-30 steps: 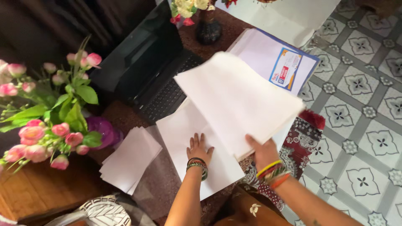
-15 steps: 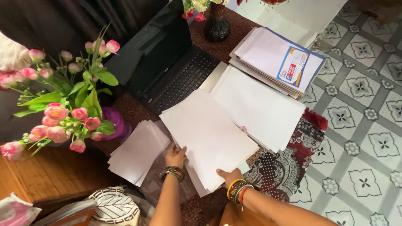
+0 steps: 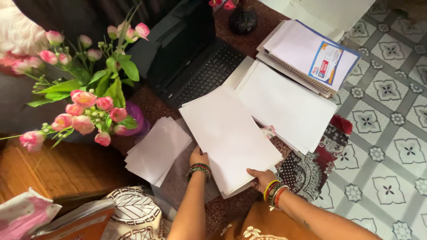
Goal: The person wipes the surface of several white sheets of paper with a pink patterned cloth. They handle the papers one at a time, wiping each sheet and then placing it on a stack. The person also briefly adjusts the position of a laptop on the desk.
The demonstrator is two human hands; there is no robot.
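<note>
A thick stack of white paper [image 3: 229, 135] lies on the patterned tablecloth in front of me. My left hand [image 3: 198, 157] grips the stack's left edge, and my right hand [image 3: 261, 178] grips its near right corner; both wrists wear coloured bangles. To the left lies a smaller pile of white sheets [image 3: 157, 150]. A second large stack of white paper [image 3: 289, 106] rests to the right, partly under the held stack's far corner.
A black open laptop [image 3: 195, 62] sits behind the papers. A spiral notebook [image 3: 311, 55] with a blue-edged cover lies at the far right. Pink flowers in a purple vase [image 3: 91, 104] stand at the left. A dark vase [image 3: 242, 20] is at the back. Tiled floor [image 3: 387, 133] lies right.
My right hand brought the lifted stack down from the right onto the sheet in front of me. Both hands now hold that stack at its near edges. The view shifted slightly.
</note>
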